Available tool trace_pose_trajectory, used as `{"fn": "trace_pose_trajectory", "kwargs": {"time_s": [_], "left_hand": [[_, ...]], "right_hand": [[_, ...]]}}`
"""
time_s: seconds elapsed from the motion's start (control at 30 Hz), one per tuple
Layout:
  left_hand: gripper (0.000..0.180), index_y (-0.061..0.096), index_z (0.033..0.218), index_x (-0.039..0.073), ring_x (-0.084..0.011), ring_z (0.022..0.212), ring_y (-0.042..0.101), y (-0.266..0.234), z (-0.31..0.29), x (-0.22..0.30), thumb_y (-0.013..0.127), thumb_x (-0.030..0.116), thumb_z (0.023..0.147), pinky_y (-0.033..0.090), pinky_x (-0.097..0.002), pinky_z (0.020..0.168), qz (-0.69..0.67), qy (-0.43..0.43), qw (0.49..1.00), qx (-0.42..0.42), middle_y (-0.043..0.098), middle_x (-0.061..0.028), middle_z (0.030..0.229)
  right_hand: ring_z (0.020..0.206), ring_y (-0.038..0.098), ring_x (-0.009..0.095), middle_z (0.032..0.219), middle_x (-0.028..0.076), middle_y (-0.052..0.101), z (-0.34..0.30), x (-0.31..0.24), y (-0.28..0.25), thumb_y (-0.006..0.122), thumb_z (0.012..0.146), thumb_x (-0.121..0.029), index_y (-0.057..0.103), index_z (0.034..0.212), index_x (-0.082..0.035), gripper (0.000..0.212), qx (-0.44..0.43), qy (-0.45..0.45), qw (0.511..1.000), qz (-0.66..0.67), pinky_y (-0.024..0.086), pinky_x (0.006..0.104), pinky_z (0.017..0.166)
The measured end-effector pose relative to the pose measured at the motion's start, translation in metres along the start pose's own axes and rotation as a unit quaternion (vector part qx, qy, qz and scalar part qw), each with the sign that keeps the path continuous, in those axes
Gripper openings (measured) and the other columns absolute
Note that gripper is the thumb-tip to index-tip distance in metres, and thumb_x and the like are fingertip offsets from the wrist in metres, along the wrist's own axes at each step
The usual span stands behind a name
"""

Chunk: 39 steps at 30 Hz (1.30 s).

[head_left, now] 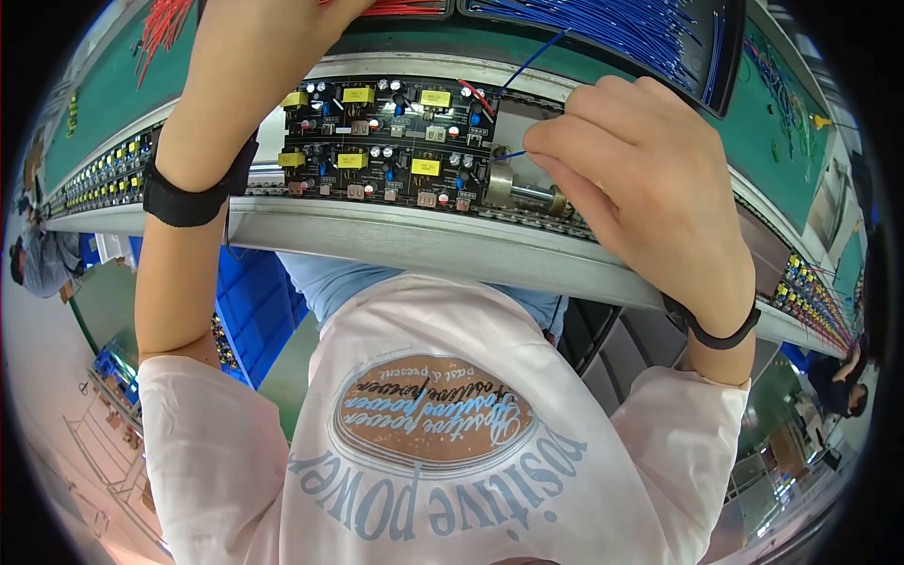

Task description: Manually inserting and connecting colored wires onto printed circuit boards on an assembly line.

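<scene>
Electronics assembly workshop; circuit boards [386, 146] line a conveyor [405, 231] at eleven o'clock; a wire tray [733, 56] at one; co-workers [833, 381] at nine and nearly four.

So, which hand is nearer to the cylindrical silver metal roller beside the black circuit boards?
Right. The right hand is close to the roller, by its right end; the left hand is farther, up and left, partly beyond the picture's top edge.

I'm pinching a thin blue insulated wire [510, 155], end at 3 o'clock edge of flat-lying black rectangular circuit-board panel [391, 143] with yellow blocks [426, 168].
</scene>
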<state>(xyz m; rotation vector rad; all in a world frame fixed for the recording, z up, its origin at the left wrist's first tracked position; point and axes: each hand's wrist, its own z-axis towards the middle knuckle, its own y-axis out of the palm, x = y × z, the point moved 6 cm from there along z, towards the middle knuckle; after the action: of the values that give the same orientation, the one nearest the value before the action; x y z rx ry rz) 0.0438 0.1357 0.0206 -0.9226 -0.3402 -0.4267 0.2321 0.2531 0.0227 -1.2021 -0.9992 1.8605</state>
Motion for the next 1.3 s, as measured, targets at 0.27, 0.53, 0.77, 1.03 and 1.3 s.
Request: {"fn": "trace_pose_trajectory", "kwargs": {"time_s": [0.27, 0.53, 0.77, 1.03, 1.3], "left_hand": [[0.009, 0.073, 0.093, -0.002, -0.0305, 0.08, 0.068, 0.013, 0.0, -0.005, 0.075, 0.0, 0.084, 0.054, -0.0378, 0.072, -0.353, -0.068, 0.915, 0.184, 0.071, -0.0155, 0.089], [0.019, 0.072, 0.108, 0.001, -0.0243, 0.085, 0.066, -0.028, -0.014, 0.036, 0.073, 0.001, 0.089, 0.053, -0.0343, 0.075, 0.056, -0.184, 0.981, 0.022, 0.069, -0.0102, 0.092], [0.021, 0.076, 0.113, 0.002, -0.0113, 0.084, 0.067, -0.001, -0.043, 0.091, 0.066, -0.005, 0.096, 0.051, -0.0237, 0.074, 0.114, -0.229, 0.966, -0.044, 0.072, -0.0053, 0.092], [0.019, 0.074, 0.098, 0.007, -0.0234, 0.072, 0.065, 0.04, -0.061, 0.123, 0.079, 0.003, 0.081, 0.052, -0.035, 0.06, 0.099, -0.248, 0.962, -0.06, 0.062, -0.0059, 0.084], [0.019, 0.072, 0.094, 0.008, -0.0239, 0.068, 0.063, 0.061, -0.062, 0.119, 0.079, 0.004, 0.078, 0.051, -0.036, 0.058, 0.084, -0.242, 0.965, -0.046, 0.057, -0.0055, 0.083]], "right_hand": [[0.074, 0.059, 0.025, 0.079, 0.005, 0.058, 0.002, 0.0, 0.008, 0.078, 0.081, -0.008, 0.069, 0.09, -0.006, 0.013, -0.009, 0.0, 1.0, -0.001, 0.044, 0.0369, 0.064], [0.076, 0.06, 0.025, 0.082, 0.005, 0.06, 0.0, 0.002, 0.01, 0.078, 0.08, -0.008, 0.069, 0.091, -0.007, 0.014, -0.01, 0.001, 1.0, -0.006, 0.045, 0.0372, 0.065], [0.076, 0.06, 0.025, 0.083, 0.004, 0.06, -0.002, -0.002, 0.009, 0.078, 0.08, -0.008, 0.068, 0.09, -0.008, 0.015, -0.022, -0.008, 0.999, -0.039, 0.045, 0.0366, 0.066], [0.074, 0.059, 0.023, 0.077, 0.003, 0.053, -0.001, -0.018, 0.009, 0.078, 0.073, -0.009, 0.064, 0.084, -0.008, 0.018, -0.011, -0.024, 0.997, -0.076, 0.046, 0.0356, 0.065], [0.073, 0.058, 0.022, 0.076, 0.002, 0.052, -0.004, -0.022, 0.014, 0.077, 0.072, -0.013, 0.062, 0.08, -0.008, 0.018, -0.039, -0.022, 0.995, -0.092, 0.046, 0.0353, 0.064]]}}
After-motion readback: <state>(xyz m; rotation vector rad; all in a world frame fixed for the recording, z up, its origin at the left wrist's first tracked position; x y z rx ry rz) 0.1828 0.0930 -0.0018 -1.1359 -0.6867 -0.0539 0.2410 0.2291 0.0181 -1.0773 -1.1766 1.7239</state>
